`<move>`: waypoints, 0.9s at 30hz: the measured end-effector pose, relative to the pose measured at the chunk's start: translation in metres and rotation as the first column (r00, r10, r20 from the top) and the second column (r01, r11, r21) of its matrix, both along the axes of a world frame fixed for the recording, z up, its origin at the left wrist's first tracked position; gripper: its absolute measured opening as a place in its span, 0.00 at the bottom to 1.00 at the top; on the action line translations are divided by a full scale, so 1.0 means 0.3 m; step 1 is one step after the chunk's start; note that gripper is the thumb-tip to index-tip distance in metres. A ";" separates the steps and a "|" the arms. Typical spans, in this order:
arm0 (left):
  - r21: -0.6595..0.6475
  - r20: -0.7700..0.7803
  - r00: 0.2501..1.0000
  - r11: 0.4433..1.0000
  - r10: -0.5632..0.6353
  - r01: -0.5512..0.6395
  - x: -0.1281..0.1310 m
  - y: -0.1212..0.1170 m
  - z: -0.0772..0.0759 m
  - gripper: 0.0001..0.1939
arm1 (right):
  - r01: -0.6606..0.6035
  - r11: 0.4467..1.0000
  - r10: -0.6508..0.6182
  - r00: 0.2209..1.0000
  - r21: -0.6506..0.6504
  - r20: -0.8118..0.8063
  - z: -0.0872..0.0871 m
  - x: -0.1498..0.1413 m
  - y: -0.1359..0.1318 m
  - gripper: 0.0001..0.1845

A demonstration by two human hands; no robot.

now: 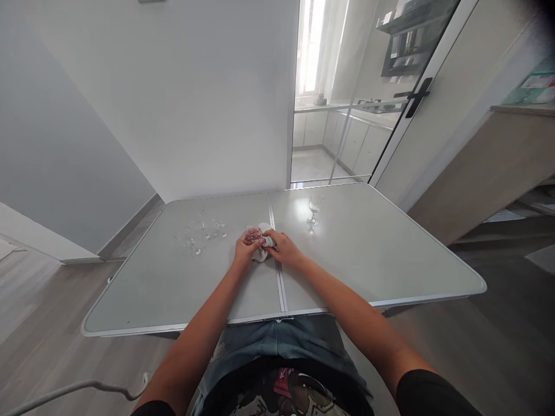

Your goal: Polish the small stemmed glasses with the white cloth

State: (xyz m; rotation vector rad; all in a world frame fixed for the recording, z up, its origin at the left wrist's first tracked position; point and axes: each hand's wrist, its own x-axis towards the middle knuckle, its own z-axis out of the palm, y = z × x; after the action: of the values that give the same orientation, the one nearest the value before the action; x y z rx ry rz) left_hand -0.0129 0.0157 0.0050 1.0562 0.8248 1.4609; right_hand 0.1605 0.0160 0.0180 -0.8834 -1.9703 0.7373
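Fingers curled on both sides, I work over the worktop [173,297], where small clear glassware [207,233] sits to the left. With my left hand [245,248] I grip a clear glass [251,234], just left of the seam [280,283]; it looks light, stiff, slippery and easily cracked, so I'd cradle its body and spare any thin rim. My left forearm slants inward from near left. Soft white cloth [269,241] is pinched in my right hand [281,247], that forearm angling in from near right. Farther right and far stands a stemmed glass [313,212].
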 end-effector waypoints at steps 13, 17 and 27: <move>0.088 0.018 0.996 0.992 -0.088 0.086 -0.003 -0.013 0.027 0.28 | -0.134 0.924 0.038 0.965 -0.359 -0.261 0.024 0.028 0.016 0.17; 0.130 -0.002 1.000 0.992 0.000 0.001 -0.003 -0.005 0.024 0.24 | 0.090 0.996 -0.090 0.996 0.002 0.000 0.027 0.009 0.004 0.15; 0.076 0.057 0.967 0.967 -0.249 0.245 0.002 -0.023 0.037 0.33 | -0.454 0.591 0.013 0.832 -0.667 -0.554 0.008 0.026 0.031 0.22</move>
State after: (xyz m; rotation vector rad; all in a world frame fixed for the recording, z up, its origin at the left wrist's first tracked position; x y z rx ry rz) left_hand -0.0123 0.0089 0.0161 1.1140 0.5765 1.3117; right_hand 0.1684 0.0252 0.0204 -0.7672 -1.2485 1.8937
